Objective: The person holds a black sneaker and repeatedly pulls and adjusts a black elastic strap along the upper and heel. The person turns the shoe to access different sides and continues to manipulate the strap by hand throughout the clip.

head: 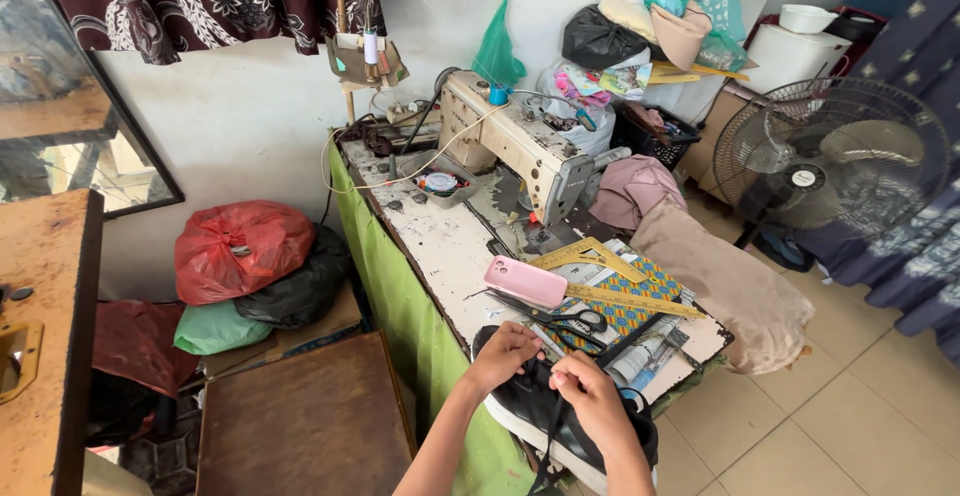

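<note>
Black leather-like shoe (540, 411) is lying on its side at the near end of the sewing table (440, 246), braced there by the left hand (500, 356) while the right hand (590, 401) is pinching its lace (550, 451) between narrowed fingers, beside the scissors (555, 316).

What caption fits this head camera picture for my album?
Two hands, left hand and right hand, hold black fabric beside scissors on a sewing table.

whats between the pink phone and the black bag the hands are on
Black-handled scissors lie on the table between the pink phone and the black bag, seen in the head view.
</note>
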